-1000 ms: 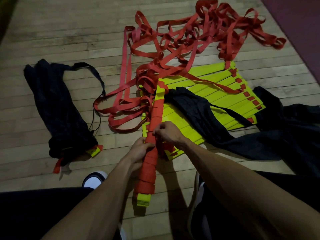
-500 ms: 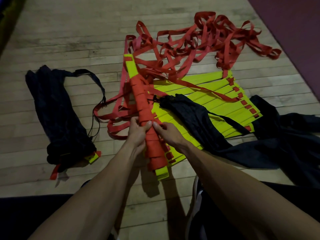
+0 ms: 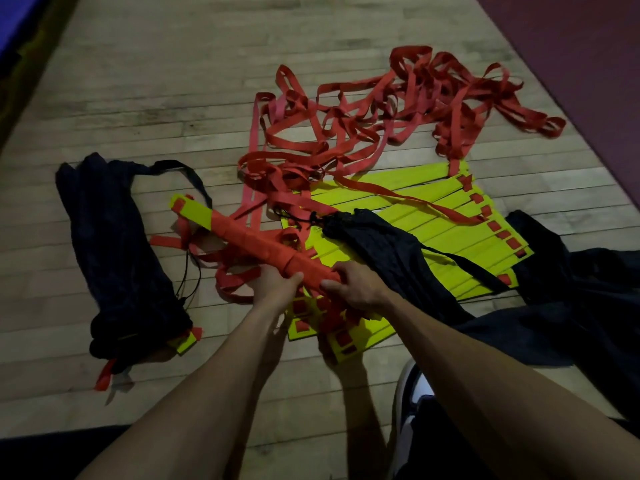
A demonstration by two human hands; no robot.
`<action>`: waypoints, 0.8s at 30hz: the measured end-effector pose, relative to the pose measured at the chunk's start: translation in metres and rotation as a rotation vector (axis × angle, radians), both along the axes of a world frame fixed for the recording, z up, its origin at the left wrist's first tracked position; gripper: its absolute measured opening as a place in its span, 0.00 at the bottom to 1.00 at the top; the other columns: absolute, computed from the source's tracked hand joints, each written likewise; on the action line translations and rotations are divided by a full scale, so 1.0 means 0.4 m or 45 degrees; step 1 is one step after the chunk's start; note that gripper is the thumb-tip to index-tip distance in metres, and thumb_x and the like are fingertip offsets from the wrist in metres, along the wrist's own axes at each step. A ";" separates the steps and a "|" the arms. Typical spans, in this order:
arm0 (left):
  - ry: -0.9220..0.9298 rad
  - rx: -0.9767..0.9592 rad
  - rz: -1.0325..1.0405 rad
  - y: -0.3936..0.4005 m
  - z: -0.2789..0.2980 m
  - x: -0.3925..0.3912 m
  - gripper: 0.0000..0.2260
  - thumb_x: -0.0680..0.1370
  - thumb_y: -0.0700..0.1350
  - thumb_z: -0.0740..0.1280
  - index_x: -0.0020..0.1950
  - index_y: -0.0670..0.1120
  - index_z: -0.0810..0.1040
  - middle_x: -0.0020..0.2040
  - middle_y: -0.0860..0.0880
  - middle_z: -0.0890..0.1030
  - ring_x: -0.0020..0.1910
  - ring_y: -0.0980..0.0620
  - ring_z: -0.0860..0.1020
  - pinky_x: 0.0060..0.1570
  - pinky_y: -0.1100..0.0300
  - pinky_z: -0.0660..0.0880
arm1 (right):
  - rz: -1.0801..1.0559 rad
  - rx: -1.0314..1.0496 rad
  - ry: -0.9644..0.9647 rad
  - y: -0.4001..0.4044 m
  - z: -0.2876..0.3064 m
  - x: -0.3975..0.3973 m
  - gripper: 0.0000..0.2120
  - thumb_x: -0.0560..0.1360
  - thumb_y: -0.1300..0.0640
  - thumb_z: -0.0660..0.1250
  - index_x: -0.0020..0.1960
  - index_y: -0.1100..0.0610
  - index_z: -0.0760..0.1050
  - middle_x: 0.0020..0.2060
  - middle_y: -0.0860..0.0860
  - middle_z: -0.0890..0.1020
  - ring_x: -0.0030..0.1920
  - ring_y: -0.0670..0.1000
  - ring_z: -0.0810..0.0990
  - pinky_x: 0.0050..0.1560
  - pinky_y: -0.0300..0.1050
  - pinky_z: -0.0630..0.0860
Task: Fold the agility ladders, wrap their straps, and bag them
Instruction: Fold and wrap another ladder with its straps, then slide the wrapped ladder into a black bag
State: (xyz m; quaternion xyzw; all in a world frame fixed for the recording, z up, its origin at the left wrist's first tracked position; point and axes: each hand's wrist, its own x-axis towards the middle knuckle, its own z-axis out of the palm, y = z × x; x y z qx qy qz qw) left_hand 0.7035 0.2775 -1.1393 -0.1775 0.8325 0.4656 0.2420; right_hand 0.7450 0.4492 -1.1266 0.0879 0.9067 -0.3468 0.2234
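A folded ladder bundle [image 3: 256,242], yellow rungs wrapped in red strap, lies slanted above the floor, its yellow end pointing up-left. My left hand [image 3: 277,289] grips its near part from the left, and my right hand [image 3: 353,289] grips its near end from the right. Behind it a second ladder's yellow rungs [image 3: 433,220] lie fanned on the floor under a tangle of loose red straps [image 3: 363,126]. A black bag [image 3: 391,251] lies across those rungs. At left a filled black bag [image 3: 117,258] holds another ladder, a yellow tip showing at its mouth.
The floor is pale wooden boards [image 3: 173,81]. A dark red mat [image 3: 588,64] borders the right side. More black fabric [image 3: 571,306] is heaped at right. My shoe [image 3: 412,386] shows below my right arm.
The wrapped bundle has swung from nearly upright to slanting up-left, and my hands now hold it near its lower right end. The view has tilted down slightly.
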 end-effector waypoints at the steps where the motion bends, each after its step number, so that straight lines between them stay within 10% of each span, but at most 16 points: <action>1: 0.092 -0.256 -0.097 0.001 0.001 0.008 0.28 0.71 0.51 0.76 0.66 0.42 0.72 0.64 0.41 0.74 0.66 0.36 0.73 0.65 0.41 0.72 | 0.020 0.035 -0.015 0.006 0.003 -0.002 0.17 0.79 0.42 0.65 0.57 0.55 0.77 0.46 0.52 0.78 0.46 0.55 0.78 0.40 0.45 0.70; 5: 0.766 -0.597 -0.645 0.025 0.031 0.045 0.30 0.71 0.45 0.76 0.69 0.49 0.68 0.67 0.46 0.66 0.68 0.45 0.64 0.69 0.48 0.62 | 0.059 0.085 -0.039 0.014 -0.008 -0.018 0.19 0.79 0.41 0.65 0.56 0.57 0.77 0.48 0.54 0.79 0.49 0.57 0.79 0.44 0.47 0.70; 9: 0.747 -0.524 -1.340 0.088 0.021 0.020 0.41 0.70 0.39 0.73 0.79 0.49 0.56 0.72 0.48 0.66 0.74 0.47 0.61 0.78 0.46 0.50 | 0.071 0.117 0.021 0.008 0.006 -0.035 0.16 0.79 0.52 0.65 0.60 0.62 0.74 0.55 0.61 0.81 0.55 0.63 0.80 0.50 0.54 0.76; 17: 0.879 -0.582 -1.468 0.119 -0.008 -0.077 0.38 0.72 0.43 0.73 0.77 0.51 0.58 0.67 0.47 0.69 0.66 0.45 0.69 0.66 0.47 0.65 | -0.139 0.007 -0.041 0.074 0.011 -0.047 0.30 0.71 0.45 0.75 0.66 0.57 0.70 0.58 0.54 0.80 0.56 0.56 0.79 0.52 0.49 0.76; 21: 0.911 -0.626 -1.470 0.116 -0.024 -0.106 0.36 0.74 0.48 0.73 0.77 0.51 0.58 0.69 0.48 0.71 0.66 0.45 0.69 0.69 0.46 0.62 | -0.315 -0.173 -0.041 0.119 0.002 -0.055 0.08 0.73 0.50 0.75 0.43 0.54 0.80 0.46 0.56 0.85 0.46 0.54 0.83 0.52 0.56 0.80; 24: 0.963 -0.576 -1.579 0.135 -0.032 -0.113 0.34 0.73 0.48 0.74 0.74 0.52 0.60 0.62 0.49 0.71 0.62 0.46 0.69 0.67 0.49 0.64 | -0.444 -0.283 0.038 0.101 -0.017 -0.062 0.11 0.74 0.52 0.75 0.41 0.60 0.81 0.36 0.54 0.83 0.32 0.48 0.80 0.37 0.51 0.78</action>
